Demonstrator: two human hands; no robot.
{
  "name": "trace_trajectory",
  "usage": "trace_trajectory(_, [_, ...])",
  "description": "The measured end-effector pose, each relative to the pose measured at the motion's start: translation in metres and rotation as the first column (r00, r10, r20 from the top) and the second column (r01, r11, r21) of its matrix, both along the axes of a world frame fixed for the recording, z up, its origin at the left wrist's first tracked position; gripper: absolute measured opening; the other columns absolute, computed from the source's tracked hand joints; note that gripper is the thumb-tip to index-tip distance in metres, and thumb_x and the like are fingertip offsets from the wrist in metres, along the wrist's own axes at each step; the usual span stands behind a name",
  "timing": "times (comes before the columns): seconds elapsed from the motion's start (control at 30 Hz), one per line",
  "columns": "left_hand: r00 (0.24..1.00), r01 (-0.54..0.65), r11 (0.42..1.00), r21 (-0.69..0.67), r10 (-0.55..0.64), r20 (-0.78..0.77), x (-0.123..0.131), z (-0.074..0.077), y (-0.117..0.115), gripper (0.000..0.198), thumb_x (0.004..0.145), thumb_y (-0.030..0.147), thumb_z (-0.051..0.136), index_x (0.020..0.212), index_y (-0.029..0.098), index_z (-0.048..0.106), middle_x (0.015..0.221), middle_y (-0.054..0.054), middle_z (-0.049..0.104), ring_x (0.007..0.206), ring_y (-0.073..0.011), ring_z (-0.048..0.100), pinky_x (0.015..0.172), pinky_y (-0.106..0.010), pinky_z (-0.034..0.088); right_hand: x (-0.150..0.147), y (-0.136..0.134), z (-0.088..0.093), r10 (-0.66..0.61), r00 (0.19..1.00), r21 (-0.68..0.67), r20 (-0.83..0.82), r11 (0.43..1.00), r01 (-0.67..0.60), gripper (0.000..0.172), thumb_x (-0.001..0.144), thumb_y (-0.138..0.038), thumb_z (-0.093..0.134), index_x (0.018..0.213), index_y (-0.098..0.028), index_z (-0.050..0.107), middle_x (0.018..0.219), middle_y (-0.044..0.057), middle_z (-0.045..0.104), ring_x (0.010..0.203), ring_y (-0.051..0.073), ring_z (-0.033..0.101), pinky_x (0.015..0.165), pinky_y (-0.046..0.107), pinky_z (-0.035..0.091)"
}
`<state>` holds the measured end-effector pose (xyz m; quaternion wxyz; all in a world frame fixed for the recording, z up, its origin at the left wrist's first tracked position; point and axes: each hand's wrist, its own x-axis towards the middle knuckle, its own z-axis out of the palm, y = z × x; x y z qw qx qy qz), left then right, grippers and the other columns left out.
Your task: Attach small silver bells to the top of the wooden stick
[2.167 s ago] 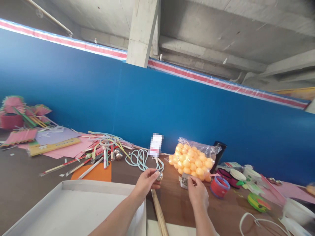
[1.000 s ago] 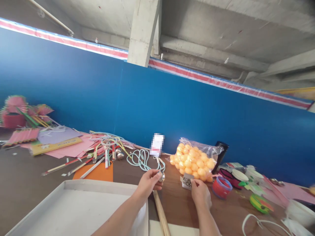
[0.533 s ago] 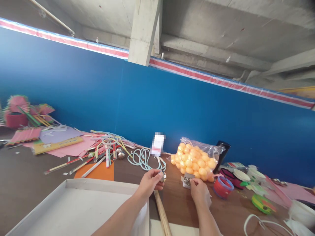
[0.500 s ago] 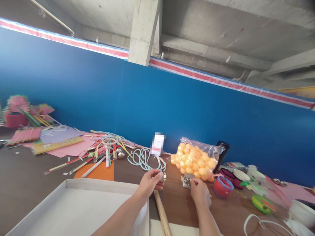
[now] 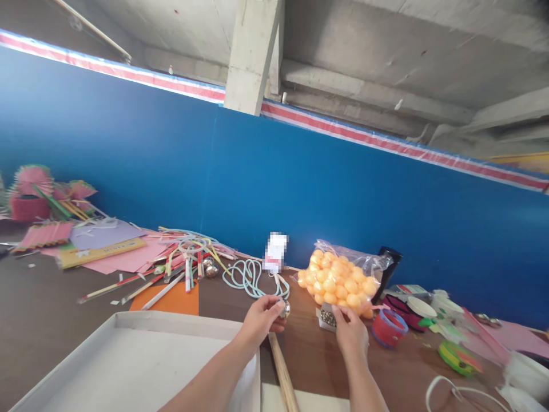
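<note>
My left hand (image 5: 262, 316) is closed around a shiny silver metal ball (image 5: 285, 309), held between thumb and fingers above the brown table. To its right, a small white box (image 5: 327, 325) contains many tiny metal pieces (image 5: 328, 316), too small to name. My right hand (image 5: 350, 332) has its fingers closed on the right edge of that box. Just below my left hand, a wooden stick (image 5: 281, 366) points toward me. Behind the box sits a clear plastic bag of orange balls (image 5: 338, 280).
A large white tray (image 5: 180, 320) fills the front left. Light blue cord (image 5: 246, 277) and two silver balls (image 5: 210, 268) lie behind it, near sticks and an orange sheet (image 5: 189, 303). On the right are a red-and-blue tape roll (image 5: 389, 328) and a green round case (image 5: 458, 357).
My right hand has shifted slightly up and right, from over the box to its right edge, showing more of the metal pieces. My left hand keeps the ball in place.
</note>
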<state>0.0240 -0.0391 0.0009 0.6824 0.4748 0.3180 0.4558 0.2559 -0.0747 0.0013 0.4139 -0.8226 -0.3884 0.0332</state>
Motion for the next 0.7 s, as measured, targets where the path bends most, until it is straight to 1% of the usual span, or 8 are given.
trace_trajectory(0.1, [1.0, 0.005, 1.0, -0.009, -0.005, 0.014, 0.0, -0.002, 0.001, 0.041, 0.069, 0.044, 0.061, 0.094, 0.012, 0.057, 0.082, -0.009, 0.063, 0.066, -0.0162, 0.061, 0.059, -0.028, 0.051, -0.006, 0.001, 0.003, 0.067, 0.995, 0.096, -0.072, 0.994, -0.06, 0.033, 0.068, -0.048, 0.052, 0.078, -0.018, 0.064, 0.08, 0.008, 0.067, 0.079, 0.024, 0.06, 0.066, 0.028, 0.042])
trace_trajectory(0.17, [0.999, 0.014, 1.0, -0.021, -0.013, 0.047, 0.0, -0.002, 0.002, 0.039, 0.07, 0.043, 0.061, 0.092, 0.012, 0.057, 0.083, -0.009, 0.063, 0.067, -0.0159, 0.062, 0.06, -0.028, 0.051, -0.015, 0.001, 0.004, 0.139, 0.982, 0.157, -0.126, 0.98, -0.118, 0.034, 0.067, -0.047, 0.054, 0.078, -0.017, 0.064, 0.077, 0.007, 0.068, 0.076, 0.023, 0.06, 0.065, 0.027, 0.043])
trace_trajectory(0.33, [0.987, 0.036, 0.997, -0.07, -0.024, 0.16, -0.001, -0.004, 0.006, 0.035, 0.073, 0.042, 0.059, 0.092, 0.012, 0.058, 0.085, -0.009, 0.062, 0.069, -0.0152, 0.062, 0.061, -0.026, 0.051, -0.05, -0.001, 0.005, 0.353, 0.911, 0.303, -0.215, 0.91, -0.282, 0.037, 0.066, -0.05, 0.057, 0.079, -0.016, 0.064, 0.063, 0.004, 0.065, 0.059, 0.019, 0.058, 0.053, 0.026, 0.042])
trace_trajectory(0.5, [0.974, 0.064, 0.993, -0.102, -0.04, 0.224, -0.002, -0.005, 0.007, 0.034, 0.074, 0.041, 0.058, 0.092, 0.012, 0.058, 0.086, -0.01, 0.062, 0.071, -0.0163, 0.062, 0.061, -0.026, 0.051, -0.089, -0.01, 0.008, 0.536, 0.803, 0.409, -0.262, 0.815, -0.411, 0.032, 0.066, -0.046, 0.061, 0.08, -0.017, 0.064, 0.063, 0.002, 0.061, 0.048, 0.012, 0.049, 0.044, 0.023, 0.037])
trace_trajectory(0.63, [0.969, 0.085, 0.991, -0.102, -0.058, 0.238, -0.004, 0.0, 0.004, 0.032, 0.075, 0.04, 0.057, 0.09, 0.011, 0.057, 0.087, -0.011, 0.063, 0.072, -0.0165, 0.063, 0.06, -0.025, 0.051, -0.107, -0.017, 0.012, 0.623, 0.689, 0.414, -0.372, 0.775, -0.477, 0.027, 0.073, -0.042, 0.058, 0.082, -0.017, 0.059, 0.064, 0.0, 0.057, 0.043, 0.006, 0.039, 0.04, 0.019, 0.031])
trace_trajectory(0.7, [0.968, 0.099, 0.991, -0.095, -0.074, 0.238, -0.005, 0.002, 0.003, 0.032, 0.076, 0.04, 0.056, 0.09, 0.01, 0.057, 0.088, -0.012, 0.063, 0.072, -0.0165, 0.063, 0.06, -0.025, 0.05, -0.11, -0.018, 0.013, 0.65, 0.633, 0.43, -0.42, 0.757, -0.492, 0.026, 0.074, -0.041, 0.057, 0.082, -0.017, 0.056, 0.064, -0.001, 0.055, 0.044, 0.005, 0.037, 0.039, 0.018, 0.03])
